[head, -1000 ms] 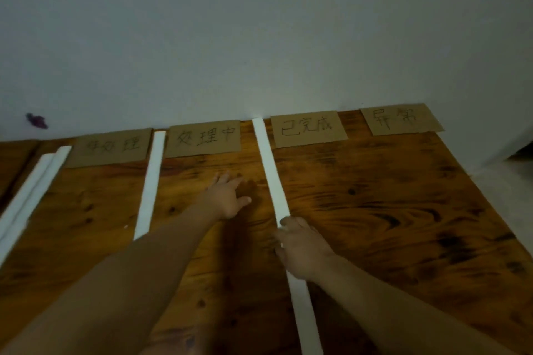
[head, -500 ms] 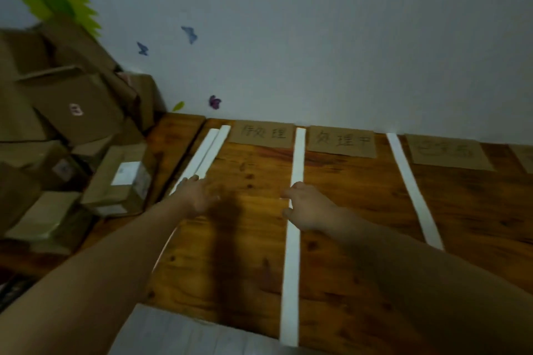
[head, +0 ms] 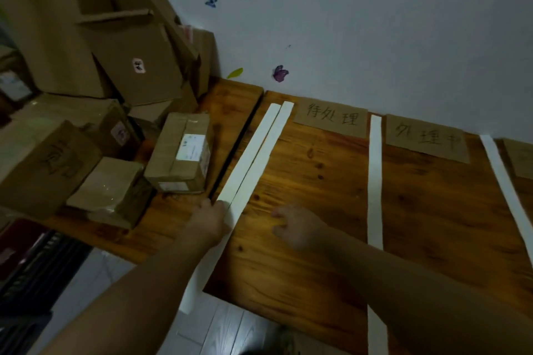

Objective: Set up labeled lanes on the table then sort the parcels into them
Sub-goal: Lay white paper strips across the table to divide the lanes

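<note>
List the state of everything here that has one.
Paired strips: flat, side by side, overhanging the table.
Left hand: on that pair, hold unclear.
Right hand: loosely curled, empty.
Middle strip: flat, overhanging too.
Labels: lying flat.
Parcels: piled left, outside lanes.

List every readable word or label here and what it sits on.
"待处理": on the left cardboard card.
"处理中": on the next cardboard card.
Writing on the third card: cut off, unreadable.
Handwriting on the big box: unclear.
Printed label on the small parcel: too small.
</note>
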A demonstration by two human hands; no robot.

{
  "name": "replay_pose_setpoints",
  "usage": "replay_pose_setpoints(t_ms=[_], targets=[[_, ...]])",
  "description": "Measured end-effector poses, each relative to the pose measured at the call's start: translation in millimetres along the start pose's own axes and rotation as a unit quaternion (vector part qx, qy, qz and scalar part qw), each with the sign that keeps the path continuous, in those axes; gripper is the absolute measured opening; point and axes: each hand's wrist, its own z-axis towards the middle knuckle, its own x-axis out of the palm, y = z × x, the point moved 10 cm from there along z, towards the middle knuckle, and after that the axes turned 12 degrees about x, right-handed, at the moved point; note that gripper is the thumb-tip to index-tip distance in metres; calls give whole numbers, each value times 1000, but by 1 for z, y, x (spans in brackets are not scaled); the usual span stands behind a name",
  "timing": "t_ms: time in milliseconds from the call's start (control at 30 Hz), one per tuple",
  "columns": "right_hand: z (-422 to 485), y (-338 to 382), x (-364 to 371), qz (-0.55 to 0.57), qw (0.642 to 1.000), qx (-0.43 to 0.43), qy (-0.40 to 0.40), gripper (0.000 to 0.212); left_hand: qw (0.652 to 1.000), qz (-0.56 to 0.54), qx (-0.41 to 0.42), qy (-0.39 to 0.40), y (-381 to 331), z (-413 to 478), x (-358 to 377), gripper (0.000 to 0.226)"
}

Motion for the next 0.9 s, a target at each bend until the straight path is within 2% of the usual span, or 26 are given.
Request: replay_pose_setpoints(t_ms=[233,433,533,600,733,900], targets=[[13,39,34,11,1000,-6,-10,39,998,5,45,-53,4,12,-3,42],[5,58,59,34,998,50,-24,43,981,126,133,-63,-2,8,-9,32],[0,59,80,-14,997,77,-21,51,973,124,186,-56,-6,7,-3,26],[-6,60,89,-54,995,83,-20,53,973,109,193,-67,-5,7,-3,24],[-16,72,104,-140,989,33,-34,72,969,110,209,-69,-5,6,2,37],[-12,78,125,-240,969,-38,-46,59,971,94,210,-72,0,6,0,39]])
